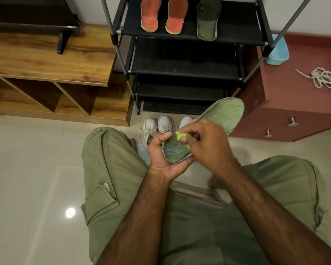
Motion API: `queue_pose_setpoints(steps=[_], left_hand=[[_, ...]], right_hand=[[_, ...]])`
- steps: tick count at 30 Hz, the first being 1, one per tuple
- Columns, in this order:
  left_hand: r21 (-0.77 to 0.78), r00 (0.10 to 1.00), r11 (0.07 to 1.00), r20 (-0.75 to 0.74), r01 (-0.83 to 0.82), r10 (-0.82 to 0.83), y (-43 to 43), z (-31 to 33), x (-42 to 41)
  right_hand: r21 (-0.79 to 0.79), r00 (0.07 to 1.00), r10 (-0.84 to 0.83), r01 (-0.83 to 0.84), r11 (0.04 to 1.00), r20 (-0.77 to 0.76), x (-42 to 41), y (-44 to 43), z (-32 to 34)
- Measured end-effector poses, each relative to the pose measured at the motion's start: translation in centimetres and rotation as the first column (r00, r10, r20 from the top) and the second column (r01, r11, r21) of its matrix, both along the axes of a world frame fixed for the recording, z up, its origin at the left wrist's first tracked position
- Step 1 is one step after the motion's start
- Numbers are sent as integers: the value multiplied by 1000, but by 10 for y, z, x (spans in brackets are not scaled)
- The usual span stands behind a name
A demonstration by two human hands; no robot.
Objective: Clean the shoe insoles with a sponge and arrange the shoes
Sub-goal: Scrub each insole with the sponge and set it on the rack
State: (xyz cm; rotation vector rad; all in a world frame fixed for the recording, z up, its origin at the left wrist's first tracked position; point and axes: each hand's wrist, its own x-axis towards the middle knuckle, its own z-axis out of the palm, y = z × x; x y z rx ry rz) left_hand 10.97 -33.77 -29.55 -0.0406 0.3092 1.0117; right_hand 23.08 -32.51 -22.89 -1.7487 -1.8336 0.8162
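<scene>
A long green insole (221, 113) slants up to the right above my lap. My left hand (163, 159) grips its darker, wet heel end from below, thumb over the edge. My right hand (204, 142) pinches a yellow-green sponge (182, 136) and presses it onto the heel part. Two orange insoles (150, 15) (177, 16) and another green insole (207, 20) lie on the top shelf of the black shoe rack (237, 38). White shoes (157, 127) stand on the floor in front of the rack, partly hidden by my hands.
A wooden cabinet (52, 62) with open cubbies stands left of the rack. To the right is a maroon drawer unit (287, 104) with a bundle of white laces (327, 81) and a blue container (278, 51) on it. My knees frame a glossy tiled floor (31, 169).
</scene>
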Motion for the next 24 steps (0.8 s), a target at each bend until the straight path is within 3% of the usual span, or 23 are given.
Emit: queue_pose_setpoints(steps=[4, 10, 16, 21, 24], left_hand=[[-37, 1000, 999, -27, -1, 0, 0, 0, 2], [-102, 990, 995, -139, -19, 5, 2, -9, 1], [-138, 993, 990, -118, -22, 5, 2, 1, 3], [-168, 972, 985, -234, -34, -7, 4, -9, 1], [-156, 978, 987, -206, -27, -6, 4, -8, 2]], right_hand=[[71, 988, -151, 148, 986, 26, 10, 11, 3], [19, 995, 95, -96, 995, 43, -14, -11, -1], [52, 991, -137, 136, 989, 14, 0, 13, 3], [-22, 993, 110, -109, 994, 46, -23, -11, 9], [-13, 993, 69, -68, 998, 92, -16, 1, 10]])
